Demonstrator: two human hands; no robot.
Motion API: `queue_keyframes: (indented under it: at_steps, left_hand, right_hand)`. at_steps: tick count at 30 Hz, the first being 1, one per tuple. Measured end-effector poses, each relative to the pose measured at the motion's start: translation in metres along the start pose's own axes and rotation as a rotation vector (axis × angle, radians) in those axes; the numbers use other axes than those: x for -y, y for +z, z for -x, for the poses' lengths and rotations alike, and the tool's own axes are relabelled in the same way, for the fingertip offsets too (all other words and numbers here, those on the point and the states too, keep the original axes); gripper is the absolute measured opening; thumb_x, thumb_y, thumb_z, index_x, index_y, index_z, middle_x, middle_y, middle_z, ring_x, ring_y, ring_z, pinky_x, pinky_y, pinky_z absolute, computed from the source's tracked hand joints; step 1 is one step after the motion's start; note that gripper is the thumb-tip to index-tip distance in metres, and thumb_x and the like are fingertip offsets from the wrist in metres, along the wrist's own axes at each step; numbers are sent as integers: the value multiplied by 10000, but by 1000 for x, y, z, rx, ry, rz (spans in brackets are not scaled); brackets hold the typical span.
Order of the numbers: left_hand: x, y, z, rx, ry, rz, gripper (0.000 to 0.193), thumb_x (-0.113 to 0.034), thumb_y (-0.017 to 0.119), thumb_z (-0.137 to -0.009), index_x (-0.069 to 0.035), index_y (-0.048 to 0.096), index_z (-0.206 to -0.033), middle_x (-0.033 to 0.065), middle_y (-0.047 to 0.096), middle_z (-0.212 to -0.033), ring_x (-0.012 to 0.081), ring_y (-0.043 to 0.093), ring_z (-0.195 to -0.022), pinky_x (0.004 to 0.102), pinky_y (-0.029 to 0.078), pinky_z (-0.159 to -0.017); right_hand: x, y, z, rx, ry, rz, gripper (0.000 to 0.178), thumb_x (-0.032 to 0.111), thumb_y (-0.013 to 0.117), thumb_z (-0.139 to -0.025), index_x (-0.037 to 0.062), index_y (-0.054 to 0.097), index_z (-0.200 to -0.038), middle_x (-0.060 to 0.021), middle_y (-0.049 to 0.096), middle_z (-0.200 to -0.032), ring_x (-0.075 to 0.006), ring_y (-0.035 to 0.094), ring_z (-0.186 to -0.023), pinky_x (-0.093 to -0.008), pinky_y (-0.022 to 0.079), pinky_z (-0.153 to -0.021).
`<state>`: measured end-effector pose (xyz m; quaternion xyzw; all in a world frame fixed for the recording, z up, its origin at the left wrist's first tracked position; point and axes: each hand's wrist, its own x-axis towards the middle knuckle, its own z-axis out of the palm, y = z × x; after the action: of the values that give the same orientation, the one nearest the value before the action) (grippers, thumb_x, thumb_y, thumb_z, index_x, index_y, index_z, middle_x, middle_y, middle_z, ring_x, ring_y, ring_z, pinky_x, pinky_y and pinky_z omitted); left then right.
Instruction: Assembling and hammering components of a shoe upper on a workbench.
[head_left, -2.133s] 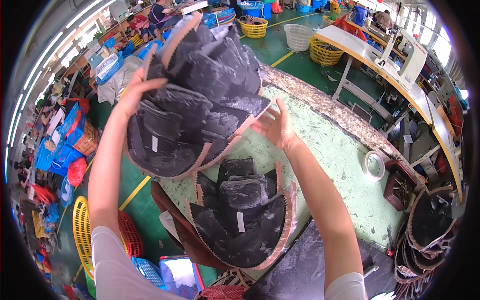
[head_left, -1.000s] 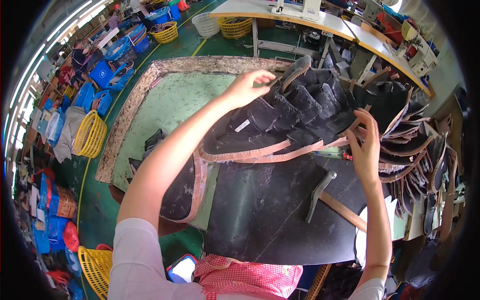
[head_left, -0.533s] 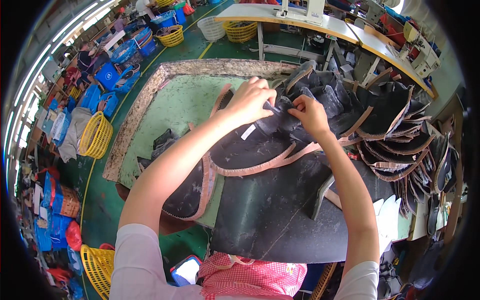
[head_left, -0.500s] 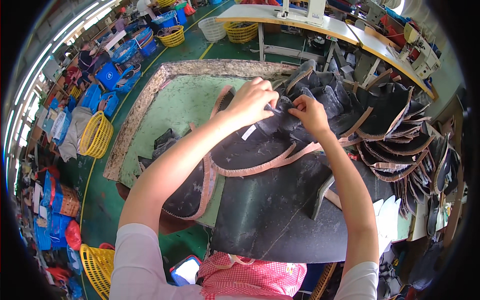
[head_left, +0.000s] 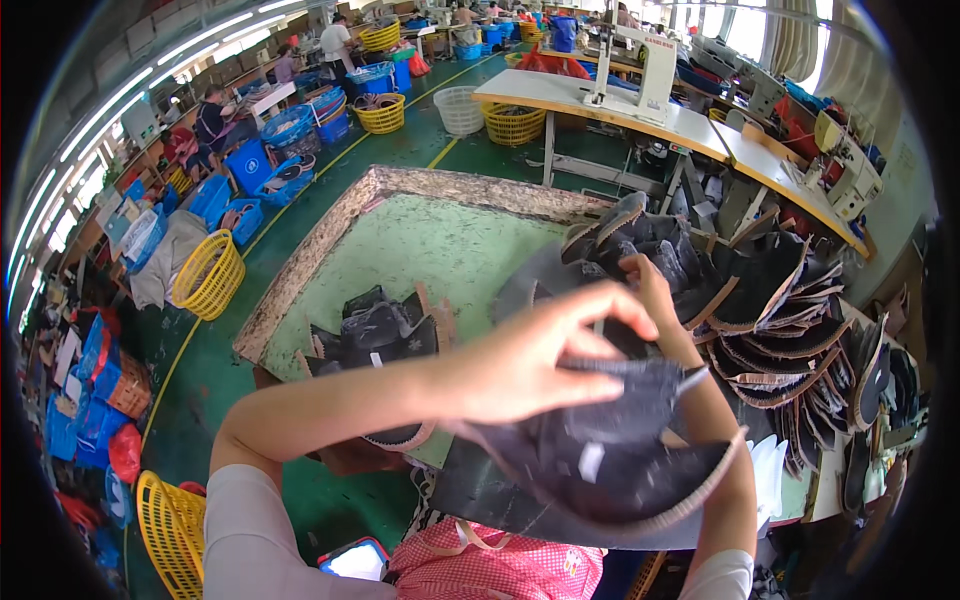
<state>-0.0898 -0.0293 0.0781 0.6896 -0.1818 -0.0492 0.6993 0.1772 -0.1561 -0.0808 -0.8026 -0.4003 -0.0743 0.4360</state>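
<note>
My left hand (head_left: 530,365), smeared by motion, is stretched across the middle with thumb and fingers apart. Just below it a blurred black shoe upper (head_left: 640,460), with a tan toothed edge and a small white label, overlaps my right forearm. Past the left hand, my right hand (head_left: 652,285) reaches to the near side of a heap of black uppers (head_left: 665,235). Its fingers are bent at a dark piece; the left hand hides part of it. Another bunch of black uppers (head_left: 375,325) lies left of my left forearm, on the green table (head_left: 430,235).
A black sheet (head_left: 475,480) covers the near table edge. Stacked uppers (head_left: 780,350) hang at the right, beside white pointed pieces (head_left: 768,470). A raised worn rim (head_left: 310,250) borders the table. Beyond stand a sewing machine (head_left: 645,75) and yellow baskets (head_left: 210,275). People sit farther off.
Both hands were pinching at a black upper over the heap. Now the hands are parted, the left one is nearer me, and an upper is moving below it. The view has tilted up.
</note>
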Motion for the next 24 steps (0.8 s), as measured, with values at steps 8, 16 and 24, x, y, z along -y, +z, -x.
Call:
queue_keyframes:
  at_steps: [8, 16, 24]
  left_hand:
    - [65, 71, 27, 207, -78, 91, 448, 60, 594, -895, -1, 480, -1324, 97, 580, -1303, 185, 609, -1181, 334, 478, -1021]
    - [129, 82, 62, 255, -414, 411, 584, -29, 621, -931, -59, 425, -1481, 44, 497, -1447, 126, 514, -1211, 314, 410, -1070]
    - [160, 41, 54, 106, -441, 101, 266, -211, 626, -990, -16, 668, -1164, 15, 697, -975, 49, 620, -863, 233, 533, -700]
  right_hand:
    - [57, -23, 73, 583, -197, 298, 543, 332, 718, -849, 150, 568, -1338, -181, 456, -1469, -386, 454, -1324, -456, 343, -1117]
    - [65, -59, 97, 311, -93, 252, 302, 142, 689, -857, 23, 604, -1122, -192, 587, -1212, -394, 572, -1131, -436, 464, -949]
    - [66, -103, 192, 415, 216, 318, 376, 80, 723, -795, 13, 536, -1114, -158, 572, -1082, -349, 570, -1032, -414, 465, -890]
